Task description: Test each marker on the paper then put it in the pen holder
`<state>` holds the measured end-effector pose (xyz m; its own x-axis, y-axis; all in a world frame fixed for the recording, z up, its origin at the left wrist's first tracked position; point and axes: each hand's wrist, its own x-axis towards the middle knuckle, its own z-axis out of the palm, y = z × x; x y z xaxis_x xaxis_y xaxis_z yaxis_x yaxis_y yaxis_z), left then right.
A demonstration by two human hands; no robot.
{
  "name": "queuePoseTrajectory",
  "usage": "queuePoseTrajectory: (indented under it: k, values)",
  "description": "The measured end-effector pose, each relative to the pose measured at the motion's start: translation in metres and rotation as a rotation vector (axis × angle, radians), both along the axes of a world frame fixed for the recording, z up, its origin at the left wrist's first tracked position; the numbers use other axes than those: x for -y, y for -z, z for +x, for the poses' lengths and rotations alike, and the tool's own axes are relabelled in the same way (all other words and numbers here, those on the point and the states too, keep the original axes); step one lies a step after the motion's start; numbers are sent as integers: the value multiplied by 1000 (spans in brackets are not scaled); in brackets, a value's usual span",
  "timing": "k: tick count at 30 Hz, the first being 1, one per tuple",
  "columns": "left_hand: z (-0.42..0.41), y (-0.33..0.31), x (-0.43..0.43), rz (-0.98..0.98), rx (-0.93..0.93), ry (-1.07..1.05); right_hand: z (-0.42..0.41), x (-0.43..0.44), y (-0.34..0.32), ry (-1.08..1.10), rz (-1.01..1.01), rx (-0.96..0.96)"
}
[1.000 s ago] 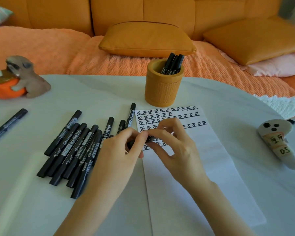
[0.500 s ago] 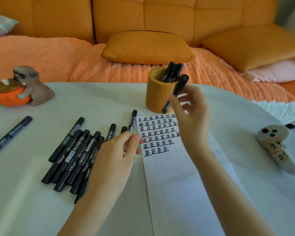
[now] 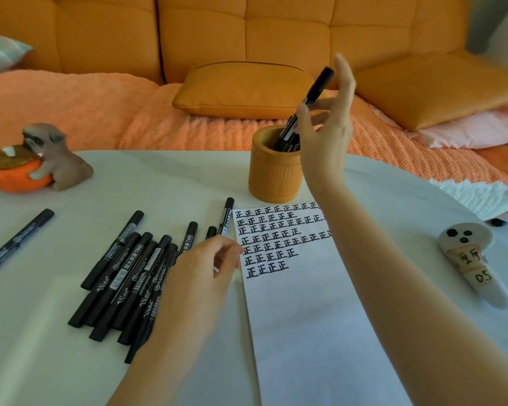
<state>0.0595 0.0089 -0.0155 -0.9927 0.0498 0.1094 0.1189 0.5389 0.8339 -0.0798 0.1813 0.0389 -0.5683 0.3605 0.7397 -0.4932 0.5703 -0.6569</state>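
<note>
White table before an orange sofa: right hand pinches a marker, tip already in the pen holder among a few others; left hand, loosely curled, empty, over the pile of markers beside the paper, so most probably remain.

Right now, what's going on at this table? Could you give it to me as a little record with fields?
Right hand: pinches a held marker, whose lower end is inside the pen holder
Holder contents: other black markers, count unclear
Left hand: loosely curled, holding nothing, over the loose markers
Paper: rows of black test marks at the top, blank below
Also on table: dog figurine, far left
</note>
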Motion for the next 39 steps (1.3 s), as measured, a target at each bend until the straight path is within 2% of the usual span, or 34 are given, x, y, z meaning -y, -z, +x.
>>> queuePoseTrajectory:
  k: [5, 10, 15, 21, 26, 31, 34, 39]
  values:
    - [-1, 2, 3, 23, 12, -6, -6, 0, 16, 113, 194, 255]
    - [-2, 1, 4, 30, 12, -22, -9, -5, 24, 167, 283, 263]
    - [-1, 2, 5, 16, 6, -20, -11, -10, 22, 209, 330, 391]
    - [-2, 2, 3, 23, 20, -13, -15, -11, 16, -24, 194, 323]
    - [-3, 3, 3, 21, 23, -26, -15, -5, 21, -90, 244, 360]
    - [-3, 5, 4, 9, 11, -29, -15, -6, 32, 84, 311, 359]
    - [-3, 5, 6, -9, 5, -43, -12, -8, 31, 118, 338, 384]
    - [-4, 4, 10, -83, -42, -103, 19, 10, 37, 114, 321, 221]
